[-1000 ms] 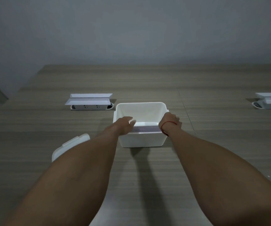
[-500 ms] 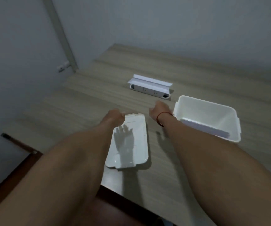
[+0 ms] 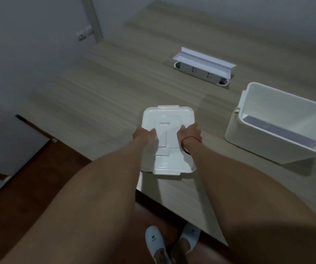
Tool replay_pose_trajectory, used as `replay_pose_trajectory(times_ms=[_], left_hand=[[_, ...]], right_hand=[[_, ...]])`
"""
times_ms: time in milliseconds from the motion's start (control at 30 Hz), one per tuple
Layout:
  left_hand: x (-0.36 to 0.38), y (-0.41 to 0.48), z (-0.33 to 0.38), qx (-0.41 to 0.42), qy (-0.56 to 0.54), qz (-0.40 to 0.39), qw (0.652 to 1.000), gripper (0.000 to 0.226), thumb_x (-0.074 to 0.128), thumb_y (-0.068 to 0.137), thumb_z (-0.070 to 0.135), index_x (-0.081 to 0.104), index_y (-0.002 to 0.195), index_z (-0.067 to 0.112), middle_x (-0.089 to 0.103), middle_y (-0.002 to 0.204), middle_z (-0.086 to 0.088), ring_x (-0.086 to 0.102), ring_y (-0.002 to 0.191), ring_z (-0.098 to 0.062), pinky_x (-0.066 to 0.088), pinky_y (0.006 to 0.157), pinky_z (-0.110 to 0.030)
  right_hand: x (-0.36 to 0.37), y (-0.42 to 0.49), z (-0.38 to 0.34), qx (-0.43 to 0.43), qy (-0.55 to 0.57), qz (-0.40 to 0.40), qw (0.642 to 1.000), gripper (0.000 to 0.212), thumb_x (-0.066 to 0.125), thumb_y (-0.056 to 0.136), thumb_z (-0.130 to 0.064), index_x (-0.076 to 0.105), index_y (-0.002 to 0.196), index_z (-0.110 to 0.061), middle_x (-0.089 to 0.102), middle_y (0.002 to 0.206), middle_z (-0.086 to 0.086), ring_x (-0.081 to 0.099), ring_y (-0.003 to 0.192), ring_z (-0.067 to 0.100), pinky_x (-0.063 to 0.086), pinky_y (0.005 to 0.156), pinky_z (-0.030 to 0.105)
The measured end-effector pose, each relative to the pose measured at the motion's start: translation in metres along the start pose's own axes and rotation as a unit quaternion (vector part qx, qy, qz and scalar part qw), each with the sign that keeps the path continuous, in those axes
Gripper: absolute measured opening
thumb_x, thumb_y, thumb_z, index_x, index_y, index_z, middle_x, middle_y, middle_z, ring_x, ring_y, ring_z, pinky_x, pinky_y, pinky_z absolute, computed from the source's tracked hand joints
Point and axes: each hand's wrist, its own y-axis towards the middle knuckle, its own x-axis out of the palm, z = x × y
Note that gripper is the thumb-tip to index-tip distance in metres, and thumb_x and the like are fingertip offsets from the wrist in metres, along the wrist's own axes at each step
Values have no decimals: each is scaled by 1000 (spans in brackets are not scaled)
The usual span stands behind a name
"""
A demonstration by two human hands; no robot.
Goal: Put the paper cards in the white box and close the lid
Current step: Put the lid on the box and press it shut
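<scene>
Lid (image 3: 167,119): white, flat on the table, near its front edge, well left of the box.
Left hand (image 3: 144,134): on the lid's left side, fingers laid over its top; whether it grips the edge, cannot tell.
Right hand (image 3: 190,131): on the lid's right side, red thread at the wrist; grip likewise unclear.
Box (image 3: 267,145): white, open, on the table to the right.
Cards (image 3: 271,129): a stack inside the box, against its near wall.
Table (image 3: 96,96): wood grain.
Socket unit (image 3: 203,68): set in the table behind the lid, flap raised.
Shoes (image 3: 154,241): white, on the floor below the table edge.
</scene>
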Motion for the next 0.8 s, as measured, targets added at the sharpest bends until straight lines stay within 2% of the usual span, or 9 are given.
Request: replay_pose_trajectory(times_ms=[100,167,300,367,433,567,633,700,800], left_hand=[[-7,-3,-1,-9,-37,-50,998,55,62,79,34,58,122,0,65,116,-11,64,97,-27,48,75,-29],[-18,-7,13,11,-48,-60,997,58,65,73,33,59,119,-1,66,116,-11,65,98,-26,46,70,-28],[-56,-35,66,136,-99,-11,986,77,74,75,35,42,137,2,55,128,-7,56,112,-24,47,86,-31],[-74,-53,94,225,-105,18,968,78,82,70,29,45,134,4,55,124,-4,56,117,-25,48,92,-32],[-86,-65,118,311,-74,79,944,66,85,65,21,58,123,6,65,119,-9,62,111,-26,50,84,-31],[-97,-104,162,403,21,198,893,27,71,79,17,72,103,5,72,106,-21,67,101,-34,50,77,-35],[-94,-116,177,436,96,229,865,21,62,84,15,73,98,4,71,102,-22,66,98,-37,47,72,-36],[-87,-126,184,455,170,251,837,20,56,84,8,74,93,6,70,97,-20,65,95,-37,42,67,-34],[-68,-138,191,471,199,257,820,30,50,84,3,76,94,14,66,87,-13,65,91,-35,38,66,-32]], right_hand=[[-8,-3,-7,33,55,-5,998,57,41,97,-40,36,140,-3,42,145,19,44,132,37,34,110,43],[-27,-5,-22,30,92,-5,995,60,40,97,-42,36,140,-1,43,146,19,44,133,36,34,110,42],[-87,-12,-72,-1,229,31,973,68,32,97,-51,31,143,-2,41,148,17,43,134,36,34,110,44],[-120,-19,-95,-11,304,35,952,72,26,96,-57,32,144,-4,41,149,14,43,134,33,33,111,43],[-148,-27,-114,-4,384,29,923,75,25,94,-61,38,143,-7,45,147,11,45,133,29,34,110,38],[-202,-37,-130,-20,540,-3,842,63,24,96,-54,46,137,-12,54,138,6,56,116,28,44,105,40],[-222,-41,-127,-29,584,-24,811,55,21,99,-45,46,136,-12,56,128,6,57,107,27,45,101,42],[-233,-47,-125,-26,625,-31,780,60,21,98,-49,41,140,-11,53,135,11,60,110,32,47,98,44],[-240,-38,-119,-28,607,-45,793,77,48,80,-65,43,132,-9,56,131,18,63,109,39,53,92,52]])
